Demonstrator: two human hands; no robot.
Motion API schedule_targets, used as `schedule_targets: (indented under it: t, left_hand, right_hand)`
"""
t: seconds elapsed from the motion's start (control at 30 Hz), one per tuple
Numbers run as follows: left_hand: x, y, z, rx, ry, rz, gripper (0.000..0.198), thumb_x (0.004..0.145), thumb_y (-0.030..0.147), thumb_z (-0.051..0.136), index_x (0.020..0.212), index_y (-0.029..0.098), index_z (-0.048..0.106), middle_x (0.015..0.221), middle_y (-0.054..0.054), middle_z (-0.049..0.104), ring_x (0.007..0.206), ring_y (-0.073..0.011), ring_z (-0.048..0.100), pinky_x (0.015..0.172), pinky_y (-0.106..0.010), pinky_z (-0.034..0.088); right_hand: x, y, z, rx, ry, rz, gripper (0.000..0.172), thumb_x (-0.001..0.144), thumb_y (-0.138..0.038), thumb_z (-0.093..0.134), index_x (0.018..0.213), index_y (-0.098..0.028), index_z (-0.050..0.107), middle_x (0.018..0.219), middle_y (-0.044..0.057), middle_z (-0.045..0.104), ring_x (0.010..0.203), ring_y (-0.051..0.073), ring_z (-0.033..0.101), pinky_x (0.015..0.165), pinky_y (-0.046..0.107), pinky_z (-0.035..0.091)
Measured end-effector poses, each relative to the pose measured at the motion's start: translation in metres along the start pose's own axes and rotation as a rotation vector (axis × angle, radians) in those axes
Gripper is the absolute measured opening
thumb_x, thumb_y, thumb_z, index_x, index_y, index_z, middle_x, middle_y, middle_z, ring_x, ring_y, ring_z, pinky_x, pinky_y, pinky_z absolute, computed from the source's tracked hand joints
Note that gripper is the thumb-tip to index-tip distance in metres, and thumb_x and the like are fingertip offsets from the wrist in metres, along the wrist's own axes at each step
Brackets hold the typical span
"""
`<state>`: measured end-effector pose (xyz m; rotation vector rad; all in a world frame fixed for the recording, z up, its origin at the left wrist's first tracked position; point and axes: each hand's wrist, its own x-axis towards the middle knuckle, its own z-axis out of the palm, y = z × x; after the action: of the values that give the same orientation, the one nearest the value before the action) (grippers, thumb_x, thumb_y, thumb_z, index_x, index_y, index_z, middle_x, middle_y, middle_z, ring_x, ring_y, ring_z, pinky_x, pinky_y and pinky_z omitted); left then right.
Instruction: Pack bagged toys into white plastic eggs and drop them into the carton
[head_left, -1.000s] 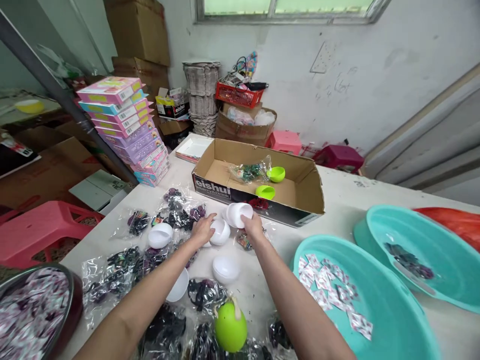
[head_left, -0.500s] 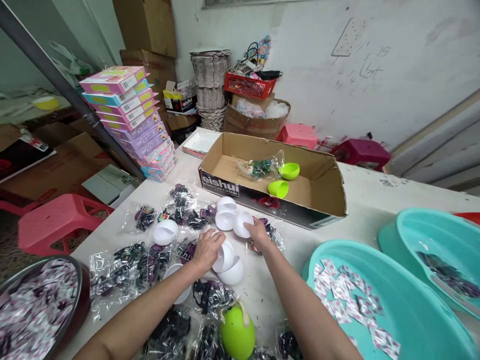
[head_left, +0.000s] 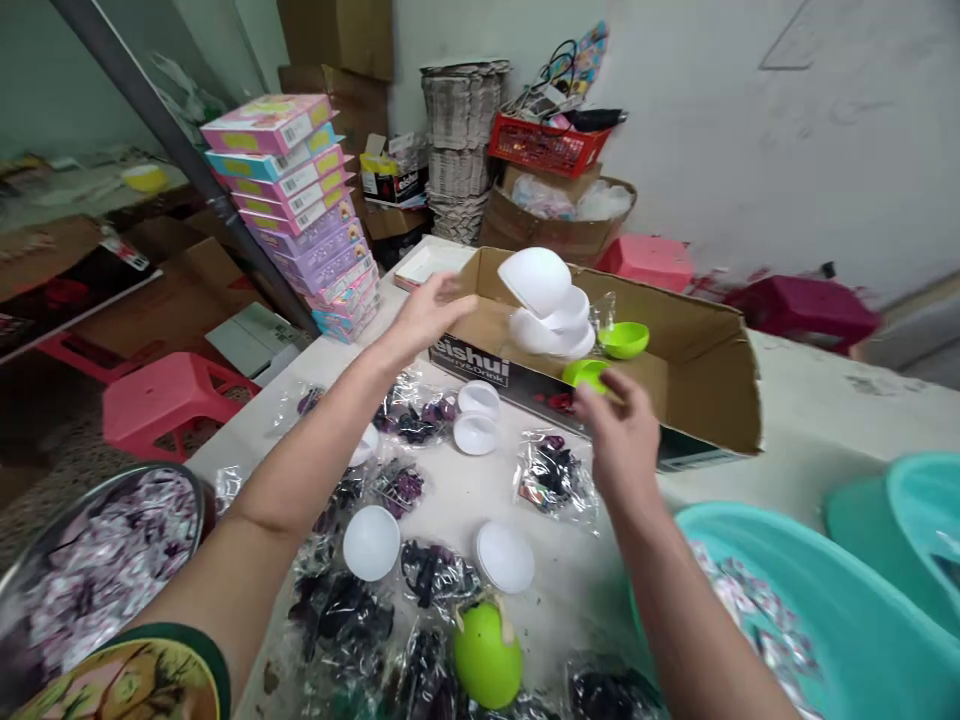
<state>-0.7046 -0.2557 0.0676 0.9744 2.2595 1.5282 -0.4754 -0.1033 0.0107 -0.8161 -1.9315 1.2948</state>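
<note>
White half-shells (head_left: 536,280): bunched in or just above the cardboard box (head_left: 709,375)
Left hand (head_left: 429,315): spread, released, near them
Right hand (head_left: 624,435): loosely opened and released before a lime-green half-shell (head_left: 585,373); contact cannot be told

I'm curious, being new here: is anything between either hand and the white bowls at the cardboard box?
Nothing visible separates the left hand from the white bowls; from the right hand, a green bowl inside the box appears between.
</note>
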Motion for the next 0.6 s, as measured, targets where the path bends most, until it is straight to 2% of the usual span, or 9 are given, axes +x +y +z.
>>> schedule_targets:
  t: [0.03, 0.07, 0.1, 0.17, 0.23, 0.3, 0.4, 0.5, 0.6]
  left_hand:
    - [-0.017, -0.017, -0.017, 0.143, 0.011, -0.031, 0.050, 0.084, 0.041, 0.057, 0.128, 0.017, 0.051, 0.125, -0.009, 0.060, 0.114, -0.0222, 0.056, 0.098, -0.035, 0.043]
    - [-0.041, -0.038, -0.033, 0.312, 0.030, -0.122, 0.048, 0.085, 0.042, 0.055, 0.126, 0.017, 0.053, 0.122, -0.010, 0.061, 0.112, -0.0235, 0.057, 0.098, -0.037, 0.042]
    - [-0.067, -0.061, -0.046, 0.494, 0.064, -0.282, 0.048, 0.084, 0.044, 0.055, 0.124, 0.017, 0.055, 0.120, -0.012, 0.061, 0.112, -0.0265, 0.056, 0.099, -0.040, 0.041]
    - [-0.120, -0.108, -0.062, 0.714, -0.023, -0.571, 0.055, 0.079, 0.047, 0.061, 0.125, 0.017, 0.055, 0.125, -0.015, 0.057, 0.118, -0.0320, 0.051, 0.101, -0.044, 0.038]
    - [-0.160, -0.145, -0.064, 0.698, -0.100, -0.653, 0.060, 0.076, 0.046, 0.065, 0.129, 0.019, 0.053, 0.126, -0.013, 0.056, 0.115, -0.0297, 0.054, 0.098, -0.040, 0.041]
    - [-0.181, -0.167, -0.059, 0.581, -0.166, -0.607, 0.069, 0.074, 0.047, 0.068, 0.135, 0.022, 0.047, 0.131, -0.010, 0.053, 0.115, -0.0261, 0.054, 0.097, -0.035, 0.043]
    - [-0.186, -0.175, -0.056, 0.491, -0.253, -0.518, 0.084, 0.063, 0.045, 0.077, 0.138, 0.026, 0.043, 0.134, -0.009, 0.049, 0.118, -0.0272, 0.052, 0.098, -0.033, 0.043]
    - [-0.181, -0.163, -0.061, 0.564, -0.253, -0.530, 0.080, 0.057, 0.038, 0.081, 0.131, 0.028, 0.051, 0.127, -0.008, 0.052, 0.110, -0.0284, 0.057, 0.095, -0.035, 0.045]
    - [-0.162, -0.134, -0.059, 0.486, -0.107, -0.526, 0.075, 0.059, 0.039, 0.079, 0.128, 0.027, 0.051, 0.120, -0.006, 0.055, 0.103, -0.0274, 0.059, 0.093, -0.037, 0.046]
  right_hand:
    - [-0.017, 0.013, 0.010, -0.064, -0.053, -0.007, 0.058, 0.076, -0.053, 0.064, 0.122, -0.019, 0.053, 0.118, 0.013, 0.055, 0.095, 0.024, 0.059, 0.079, 0.044, 0.054]
    - [-0.033, 0.028, 0.023, -0.116, -0.131, 0.006, 0.059, 0.072, -0.051, 0.068, 0.120, -0.020, 0.055, 0.119, 0.013, 0.054, 0.097, 0.026, 0.058, 0.079, 0.044, 0.054]
    - [-0.045, 0.044, 0.036, -0.153, -0.186, 0.028, 0.062, 0.069, -0.048, 0.070, 0.122, -0.020, 0.055, 0.121, 0.013, 0.051, 0.101, 0.028, 0.056, 0.079, 0.045, 0.054]
    - [-0.055, 0.070, 0.064, -0.240, -0.293, 0.017, 0.073, 0.066, -0.038, 0.072, 0.132, -0.022, 0.046, 0.131, 0.015, 0.043, 0.115, 0.032, 0.048, 0.088, 0.049, 0.050]
    - [-0.047, 0.085, 0.089, -0.340, -0.402, -0.017, 0.088, 0.063, -0.028, 0.075, 0.141, -0.025, 0.035, 0.141, 0.014, 0.032, 0.129, 0.035, 0.036, 0.100, 0.052, 0.042]
    - [-0.030, 0.090, 0.107, -0.452, -0.509, -0.028, 0.101, 0.057, -0.023, 0.079, 0.144, -0.029, 0.029, 0.146, 0.012, 0.023, 0.133, 0.037, 0.030, 0.104, 0.052, 0.037]
    - [-0.004, 0.088, 0.124, -0.544, -0.589, -0.002, 0.102, 0.050, -0.016, 0.082, 0.140, -0.031, 0.037, 0.138, 0.012, 0.031, 0.123, 0.038, 0.040, 0.098, 0.050, 0.039]
    - [0.006, 0.088, 0.129, -0.536, -0.561, 0.000, 0.070, 0.053, -0.010, 0.076, 0.119, -0.027, 0.058, 0.122, 0.009, 0.045, 0.106, 0.031, 0.050, 0.092, 0.043, 0.042]
    - [-0.002, 0.093, 0.127, -0.504, -0.493, 0.028, 0.039, 0.065, -0.015, 0.068, 0.103, -0.023, 0.061, 0.104, 0.007, 0.056, 0.086, 0.023, 0.056, 0.082, 0.038, 0.045]
